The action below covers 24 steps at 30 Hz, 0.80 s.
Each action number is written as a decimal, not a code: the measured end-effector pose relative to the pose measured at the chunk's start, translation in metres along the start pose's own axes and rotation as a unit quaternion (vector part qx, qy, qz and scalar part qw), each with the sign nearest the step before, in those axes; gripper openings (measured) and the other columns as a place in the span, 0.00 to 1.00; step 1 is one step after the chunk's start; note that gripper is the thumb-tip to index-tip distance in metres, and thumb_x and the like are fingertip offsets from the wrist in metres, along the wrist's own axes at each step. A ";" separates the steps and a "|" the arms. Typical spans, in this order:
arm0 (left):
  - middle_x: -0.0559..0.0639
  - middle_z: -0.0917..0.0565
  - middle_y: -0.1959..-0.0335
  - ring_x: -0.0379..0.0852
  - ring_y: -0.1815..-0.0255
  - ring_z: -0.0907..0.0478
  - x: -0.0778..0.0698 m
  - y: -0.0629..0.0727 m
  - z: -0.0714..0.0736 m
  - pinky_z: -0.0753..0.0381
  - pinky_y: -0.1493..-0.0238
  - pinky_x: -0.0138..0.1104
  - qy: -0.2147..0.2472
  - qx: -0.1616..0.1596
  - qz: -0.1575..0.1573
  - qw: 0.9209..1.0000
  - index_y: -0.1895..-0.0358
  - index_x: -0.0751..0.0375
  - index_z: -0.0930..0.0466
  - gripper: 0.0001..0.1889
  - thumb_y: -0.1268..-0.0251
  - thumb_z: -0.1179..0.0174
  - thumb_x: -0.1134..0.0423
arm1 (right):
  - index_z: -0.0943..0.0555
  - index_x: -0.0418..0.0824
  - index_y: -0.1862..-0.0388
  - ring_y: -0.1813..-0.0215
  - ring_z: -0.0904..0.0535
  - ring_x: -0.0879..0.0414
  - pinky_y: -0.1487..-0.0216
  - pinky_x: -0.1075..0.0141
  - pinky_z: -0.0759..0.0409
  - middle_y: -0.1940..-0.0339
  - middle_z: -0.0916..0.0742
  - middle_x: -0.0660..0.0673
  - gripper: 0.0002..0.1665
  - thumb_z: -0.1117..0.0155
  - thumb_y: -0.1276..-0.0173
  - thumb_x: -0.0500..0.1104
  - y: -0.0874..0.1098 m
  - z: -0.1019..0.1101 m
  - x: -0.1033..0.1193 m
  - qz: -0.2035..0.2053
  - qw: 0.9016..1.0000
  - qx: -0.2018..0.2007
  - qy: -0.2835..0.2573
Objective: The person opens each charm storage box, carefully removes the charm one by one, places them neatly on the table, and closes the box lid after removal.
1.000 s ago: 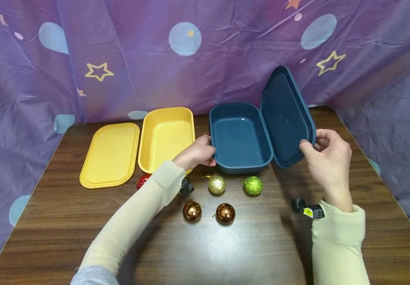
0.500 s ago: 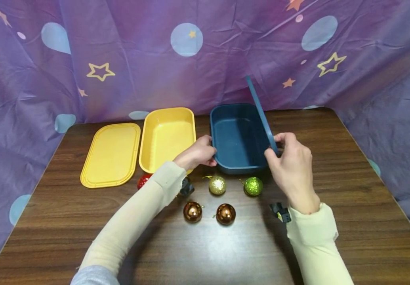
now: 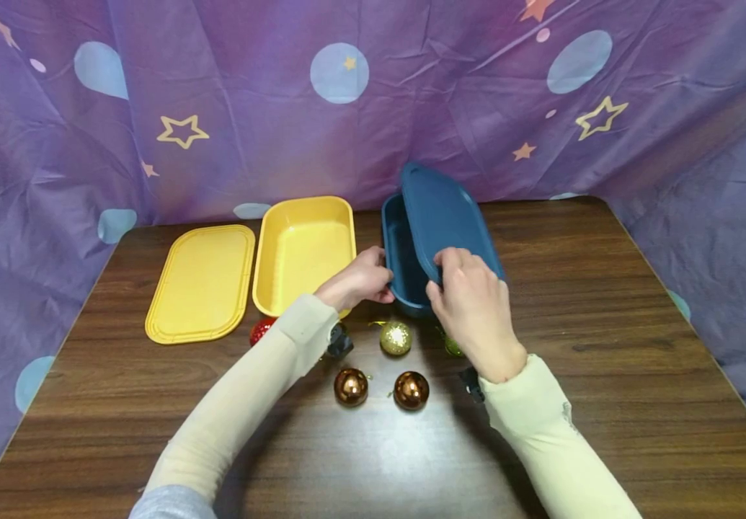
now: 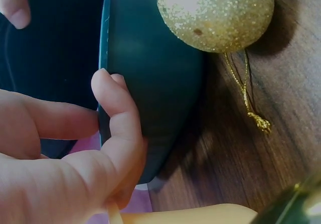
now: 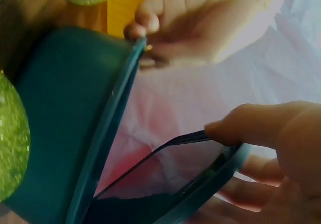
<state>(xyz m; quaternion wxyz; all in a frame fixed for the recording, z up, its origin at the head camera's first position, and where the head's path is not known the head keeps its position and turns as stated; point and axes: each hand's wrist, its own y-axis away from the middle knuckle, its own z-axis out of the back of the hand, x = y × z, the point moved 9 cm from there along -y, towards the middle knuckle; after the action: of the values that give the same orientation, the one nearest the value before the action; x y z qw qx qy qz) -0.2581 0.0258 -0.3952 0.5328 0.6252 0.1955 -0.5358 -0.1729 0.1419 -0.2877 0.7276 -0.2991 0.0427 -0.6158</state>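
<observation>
My left hand (image 3: pixel 362 275) pinches the rim of the blue plastic box (image 3: pixel 414 310) near its front left corner. In the left wrist view, thumb and curled fingers sit on either side of the box wall (image 4: pixel 155 88). My right hand (image 3: pixel 473 310) grips the front edge of the blue lid (image 3: pixel 447 216). The lid leans over the box, its right side low at the box's right rim and its left side raised. A wedge-shaped gap shows between lid (image 5: pixel 233 166) and box in the right wrist view. Part of the box's inside is hidden beneath the lid.
A yellow box (image 3: pixel 304 252) stands left of the blue one, with its yellow lid (image 3: pixel 200 285) flat beside it. In front lie a gold glitter bauble (image 3: pixel 396 338), a partly hidden green bauble (image 3: pixel 453 347), two brown baubles (image 3: pixel 350 387) and a partly covered red bauble (image 3: pixel 260 331).
My right hand has swung the blue lid leftward, from standing open at the box's right side to tilting over the box. My left hand has stayed on the rim.
</observation>
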 end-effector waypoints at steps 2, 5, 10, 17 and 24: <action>0.68 0.28 0.51 0.42 0.82 0.29 0.000 0.001 0.000 0.22 0.77 0.26 -0.003 0.000 0.004 1.000 0.30 0.69 0.48 0.28 0.34 0.61 0.79 | 0.22 0.36 0.60 0.62 0.20 0.39 0.71 0.43 0.21 0.64 0.16 0.39 0.14 0.32 0.43 0.39 0.001 -0.006 0.006 0.015 1.000 0.015 0.018; 0.63 0.28 0.57 0.42 0.82 0.29 0.002 0.000 0.001 0.22 0.77 0.26 0.005 0.000 0.008 1.000 0.29 0.68 0.50 0.29 0.33 0.60 0.78 | 0.22 0.37 0.62 0.62 0.20 0.40 0.73 0.43 0.21 0.65 0.17 0.39 0.12 0.32 0.43 0.39 0.002 -0.015 0.012 0.029 0.998 0.031 0.039; 0.57 0.28 0.66 0.41 0.83 0.30 0.003 -0.001 0.002 0.23 0.78 0.25 0.027 -0.001 0.011 1.000 0.29 0.67 0.47 0.28 0.33 0.60 0.79 | 0.22 0.37 0.64 0.62 0.20 0.41 0.75 0.44 0.21 0.63 0.16 0.39 0.13 0.30 0.44 0.40 0.004 -0.027 0.019 0.039 0.997 0.045 0.056; 0.55 0.26 0.71 0.41 0.83 0.29 0.005 -0.001 0.002 0.23 0.78 0.26 0.038 0.000 0.018 0.999 0.30 0.64 0.45 0.26 0.31 0.60 0.77 | 0.21 0.36 0.64 0.63 0.21 0.42 0.77 0.47 0.20 0.62 0.15 0.38 0.13 0.29 0.45 0.40 0.008 -0.042 0.024 0.054 0.993 0.059 0.087; 0.55 0.26 0.72 0.40 0.84 0.29 0.005 -0.001 0.003 0.24 0.77 0.26 0.047 -0.002 0.017 0.999 0.31 0.64 0.43 0.24 0.29 0.62 0.75 | 0.20 0.36 0.64 0.64 0.21 0.43 0.79 0.50 0.20 0.60 0.15 0.38 0.12 0.29 0.44 0.40 0.009 -0.048 0.027 0.062 0.990 0.063 0.105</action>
<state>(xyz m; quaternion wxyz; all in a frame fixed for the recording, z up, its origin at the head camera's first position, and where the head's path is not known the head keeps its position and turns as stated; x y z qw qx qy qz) -0.2583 0.0222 -0.3998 0.5332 0.6523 0.2104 -0.4959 -0.1787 0.0990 -0.3228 0.7733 -0.1831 0.0990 -0.5988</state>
